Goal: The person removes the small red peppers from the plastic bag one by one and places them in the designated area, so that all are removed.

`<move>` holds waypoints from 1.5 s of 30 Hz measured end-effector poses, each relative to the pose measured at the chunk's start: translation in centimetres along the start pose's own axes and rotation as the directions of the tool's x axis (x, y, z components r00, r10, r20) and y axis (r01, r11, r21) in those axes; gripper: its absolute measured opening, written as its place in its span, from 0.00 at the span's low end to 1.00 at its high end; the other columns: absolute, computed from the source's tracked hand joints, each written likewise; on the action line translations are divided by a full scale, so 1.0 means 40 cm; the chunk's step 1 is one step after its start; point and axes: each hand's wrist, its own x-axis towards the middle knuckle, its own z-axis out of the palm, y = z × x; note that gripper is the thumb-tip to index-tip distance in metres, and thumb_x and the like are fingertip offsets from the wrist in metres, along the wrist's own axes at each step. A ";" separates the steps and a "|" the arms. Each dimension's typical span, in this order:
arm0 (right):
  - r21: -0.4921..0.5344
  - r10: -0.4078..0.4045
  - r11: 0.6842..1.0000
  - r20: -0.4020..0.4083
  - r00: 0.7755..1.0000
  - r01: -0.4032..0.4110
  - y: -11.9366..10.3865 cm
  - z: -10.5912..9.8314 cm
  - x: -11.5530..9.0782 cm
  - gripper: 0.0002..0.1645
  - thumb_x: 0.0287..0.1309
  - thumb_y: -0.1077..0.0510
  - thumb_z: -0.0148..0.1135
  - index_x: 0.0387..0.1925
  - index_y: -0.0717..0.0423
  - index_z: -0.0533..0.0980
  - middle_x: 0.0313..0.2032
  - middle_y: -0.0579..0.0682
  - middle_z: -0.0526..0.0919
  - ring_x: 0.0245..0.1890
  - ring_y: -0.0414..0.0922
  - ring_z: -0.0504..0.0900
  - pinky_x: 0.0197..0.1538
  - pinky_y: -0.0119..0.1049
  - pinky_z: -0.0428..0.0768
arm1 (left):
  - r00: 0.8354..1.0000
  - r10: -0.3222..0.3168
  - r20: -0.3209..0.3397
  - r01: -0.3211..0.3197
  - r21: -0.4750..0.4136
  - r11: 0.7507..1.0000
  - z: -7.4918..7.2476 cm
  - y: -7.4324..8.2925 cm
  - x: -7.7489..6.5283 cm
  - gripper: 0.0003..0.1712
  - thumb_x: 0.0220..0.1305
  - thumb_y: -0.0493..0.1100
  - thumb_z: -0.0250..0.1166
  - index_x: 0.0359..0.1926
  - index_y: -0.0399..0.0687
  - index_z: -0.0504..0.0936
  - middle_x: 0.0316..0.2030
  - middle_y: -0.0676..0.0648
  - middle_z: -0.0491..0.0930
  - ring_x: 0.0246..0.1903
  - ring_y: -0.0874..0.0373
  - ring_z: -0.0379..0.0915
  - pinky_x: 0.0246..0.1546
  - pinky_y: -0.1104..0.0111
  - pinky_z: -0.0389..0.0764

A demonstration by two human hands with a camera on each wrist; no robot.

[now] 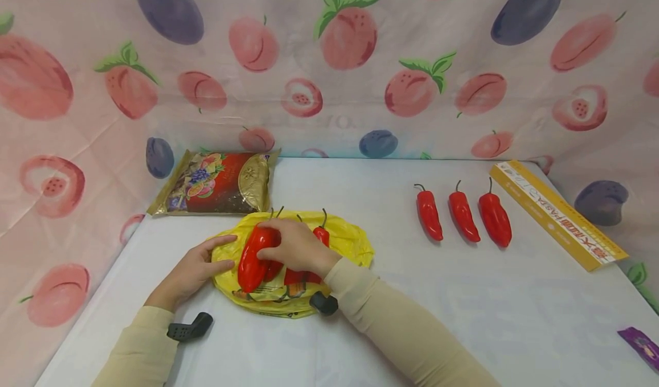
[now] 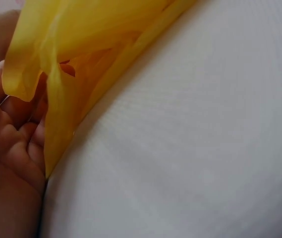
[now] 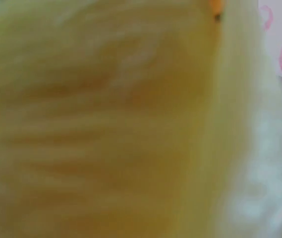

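A yellow plastic bag [image 1: 356,239] lies spread on the white table with several red peppers on it. My right hand [image 1: 298,245] reaches over the bag and grips a red pepper [image 1: 249,267] near its stem end. Partly behind that hand, another red pepper [image 1: 321,236] shows its stem. At the bag's left edge, my left hand [image 1: 187,272] holds the plastic between thumb and fingers; the left wrist view shows the fingers [image 2: 19,109] curled behind the yellow folds. Blurred yellow plastic fills most of the right wrist view.
Three red peppers [image 1: 464,216] lie in a row at the right. Beyond them a yellow pasta box [image 1: 558,215] rests at a slant along the table's right edge. A gold fruit-printed packet [image 1: 221,182] sits at the back left, and a small purple wrapper [image 1: 640,346] at the right edge.
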 end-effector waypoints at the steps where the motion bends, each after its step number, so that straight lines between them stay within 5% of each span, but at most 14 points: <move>1: 0.008 -0.004 1.000 -0.010 1.000 0.004 0.000 -0.001 0.000 0.35 0.61 0.48 0.70 0.69 0.46 0.71 0.58 0.44 0.78 0.52 0.42 0.74 0.50 0.34 0.81 | 1.000 0.000 0.001 0.000 -0.002 1.000 0.000 0.000 0.000 0.36 0.67 0.42 0.67 0.72 0.40 0.65 0.74 0.32 0.53 0.72 0.34 0.48 0.68 0.39 0.54; 7: 0.011 -0.020 1.000 -0.029 0.999 0.021 -0.002 -0.008 -0.002 0.35 0.61 0.47 0.71 0.67 0.48 0.73 0.58 0.46 0.78 0.55 0.43 0.75 0.54 0.37 0.80 | 1.000 0.005 -0.006 -0.005 0.006 1.000 -0.002 0.001 -0.002 0.36 0.67 0.42 0.66 0.72 0.39 0.65 0.74 0.32 0.53 0.72 0.34 0.47 0.68 0.39 0.54; 18: -0.014 0.005 1.000 0.074 0.997 -0.004 -0.011 0.006 0.006 0.41 0.61 0.46 0.70 0.72 0.44 0.66 0.58 0.45 0.77 0.51 0.41 0.74 0.49 0.33 0.81 | 1.000 -0.017 -0.007 0.017 0.006 1.000 0.000 -0.006 0.001 0.37 0.66 0.45 0.67 0.72 0.42 0.66 0.74 0.33 0.54 0.72 0.35 0.47 0.69 0.39 0.53; 29: -0.069 -0.031 0.997 0.035 0.999 0.034 -0.016 0.027 0.017 0.37 0.61 0.48 0.70 0.70 0.46 0.70 0.59 0.46 0.77 0.52 0.42 0.74 0.51 0.33 0.80 | 1.000 -0.007 -0.005 0.007 -0.002 1.000 0.000 -0.002 0.000 0.36 0.67 0.43 0.67 0.72 0.41 0.66 0.74 0.33 0.54 0.72 0.35 0.47 0.68 0.39 0.55; 45: 0.147 -0.092 0.984 -0.060 0.994 0.100 -0.002 0.016 0.005 0.31 0.65 0.54 0.65 0.68 0.43 0.72 0.53 0.50 0.71 0.50 0.44 0.72 0.41 0.29 0.82 | 1.000 -0.014 -0.005 0.014 -0.008 1.000 0.002 0.001 -0.001 0.37 0.67 0.44 0.67 0.73 0.41 0.65 0.74 0.34 0.55 0.71 0.37 0.51 0.68 0.42 0.58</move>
